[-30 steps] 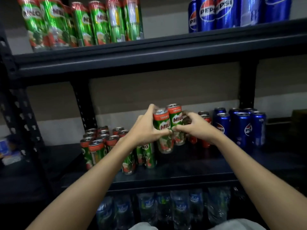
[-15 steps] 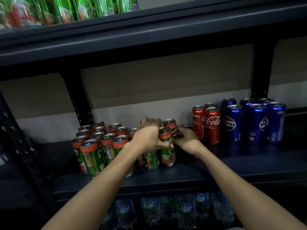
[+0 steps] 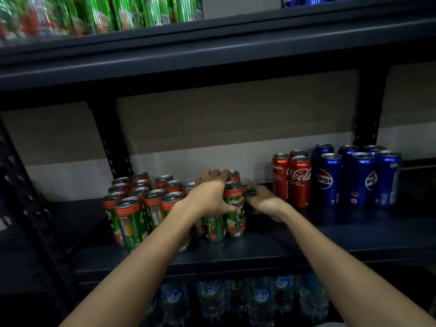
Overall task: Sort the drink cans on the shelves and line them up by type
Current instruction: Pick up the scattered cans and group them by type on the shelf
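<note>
On the middle shelf (image 3: 271, 246) stands a cluster of green and red Milo cans (image 3: 139, 208) at the left. My left hand (image 3: 210, 194) lies over the tops of the rightmost Milo cans and grips the front one (image 3: 234, 215), which stands on the shelf. My right hand (image 3: 262, 201) presses against that can's right side, fingers curled. To the right stand three red Coca-Cola cans (image 3: 299, 180), then several blue Pepsi cans (image 3: 358, 178).
The upper shelf (image 3: 212, 50) carries more Milo cans (image 3: 132, 13) at left and Pepsi cans (image 3: 304, 0) at right. Water bottles (image 3: 236, 300) stand below. Black perforated posts (image 3: 113, 142) rise behind and at the left. A bare strip of shelf lies between the Milo and Coca-Cola cans.
The two Milo cans I carried have come down onto the shelf beside the Milo cluster. Both hands moved down with them, and the camera tilted lower.
</note>
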